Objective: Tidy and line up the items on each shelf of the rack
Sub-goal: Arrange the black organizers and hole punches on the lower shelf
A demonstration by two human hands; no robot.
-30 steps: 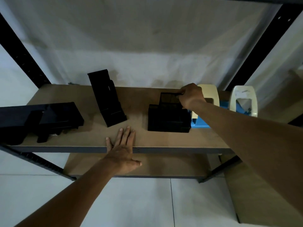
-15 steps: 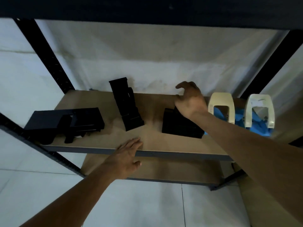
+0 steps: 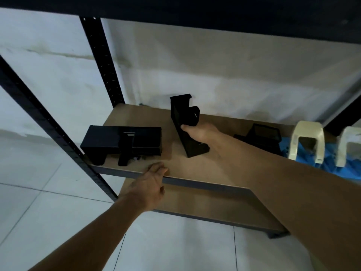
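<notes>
Straightening in progress: right hand (image 3: 201, 133) fingers wrapped around tilted black stand (image 3: 185, 126), shelf (image 3: 205, 169) centre; left hand (image 3: 150, 184), fingers together, at 6 o'clock edge. Next: square it with 9 o'clock black tray (image 3: 121, 141).

Shelf (image 3: 148, 122): brown board, dark metal front edge.
Left: flat black holder (image 3: 121, 140).
Middle: upright black stand (image 3: 185, 126).
Right: black tray (image 3: 261, 137), two cream dispensers (image 3: 306, 143) on blue bases.

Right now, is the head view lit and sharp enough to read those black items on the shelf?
Head view: dim, so the upright black stand in the right hand and the flat black holder show mostly as silhouettes; slight motion blur softens edges; wide-angle bending curves the rack posts; no glare.
</notes>
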